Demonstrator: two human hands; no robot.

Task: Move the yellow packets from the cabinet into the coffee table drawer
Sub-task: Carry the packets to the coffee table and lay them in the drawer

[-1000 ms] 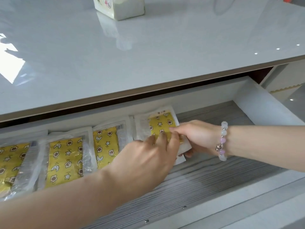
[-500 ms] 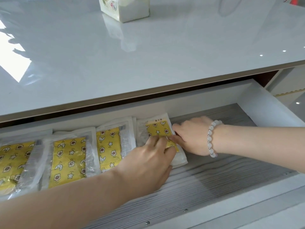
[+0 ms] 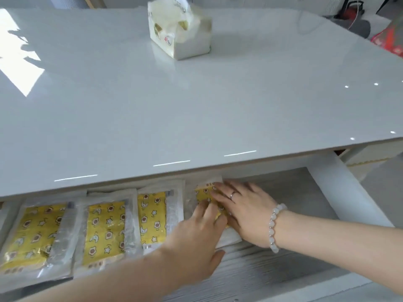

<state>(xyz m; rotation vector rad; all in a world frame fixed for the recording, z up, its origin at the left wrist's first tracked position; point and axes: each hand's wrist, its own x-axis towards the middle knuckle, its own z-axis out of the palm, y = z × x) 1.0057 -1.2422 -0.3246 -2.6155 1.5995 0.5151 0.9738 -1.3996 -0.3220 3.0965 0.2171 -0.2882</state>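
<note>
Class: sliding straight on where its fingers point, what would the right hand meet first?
Beyond the yellow packet under the right hand, probably the drawer's back wall, hidden beneath the tabletop.

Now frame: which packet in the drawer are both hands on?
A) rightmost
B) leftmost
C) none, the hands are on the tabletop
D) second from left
A: the left hand and the right hand both lie with straight fingers on the rightmost packet, and the other packets lie to its left.
</note>
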